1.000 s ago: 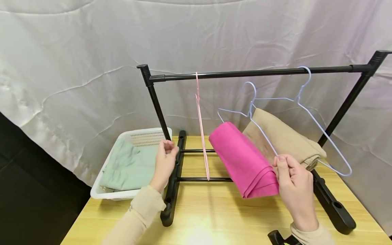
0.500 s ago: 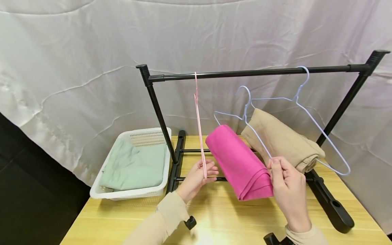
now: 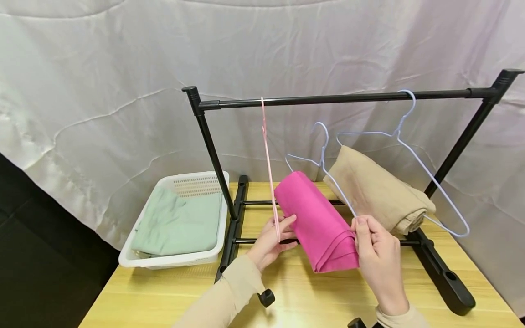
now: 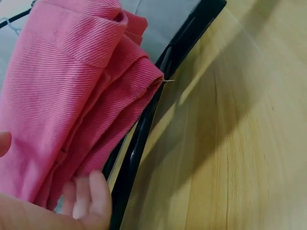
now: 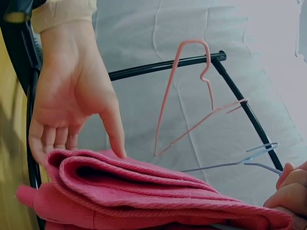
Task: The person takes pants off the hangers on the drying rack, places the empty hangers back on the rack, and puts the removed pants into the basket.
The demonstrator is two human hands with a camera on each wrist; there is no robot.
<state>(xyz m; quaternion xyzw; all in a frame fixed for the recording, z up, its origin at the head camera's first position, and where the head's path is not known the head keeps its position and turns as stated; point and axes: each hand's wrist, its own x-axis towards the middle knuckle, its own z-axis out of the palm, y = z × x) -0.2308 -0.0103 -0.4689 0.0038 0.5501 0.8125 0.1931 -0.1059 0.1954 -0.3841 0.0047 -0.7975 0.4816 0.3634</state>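
A folded pink cloth [image 3: 313, 223] hangs over the lower bar of a light-blue wire hanger [image 3: 323, 157], tilted in front of the rack. My right hand [image 3: 379, 255] pinches this hanger at its lower right corner. At the cloth's left end is my left hand [image 3: 270, 241], thumb and fingers spread apart around the edge. In the right wrist view the left thumb [image 5: 114, 132] meets the top of the pink folds and the fingers reach beneath. A pink hanger [image 3: 269, 182] hangs edge-on from the rail and crosses in front of the left hand in the head view.
The black rack's rail [image 3: 348, 98] spans the back. A second light-blue hanger [image 3: 426, 166] on it carries folded beige cloth [image 3: 375, 193]. At left, a white basket [image 3: 141, 262] holds pale green cloth [image 3: 180, 223]. Black rack feet [image 3: 445, 278] stand on the wooden table [image 3: 135, 296].
My left hand has moved right, from beside the basket, past the pink hanger to the pink cloth. The right hand has brought the blue hanger and cloth slightly left and down.
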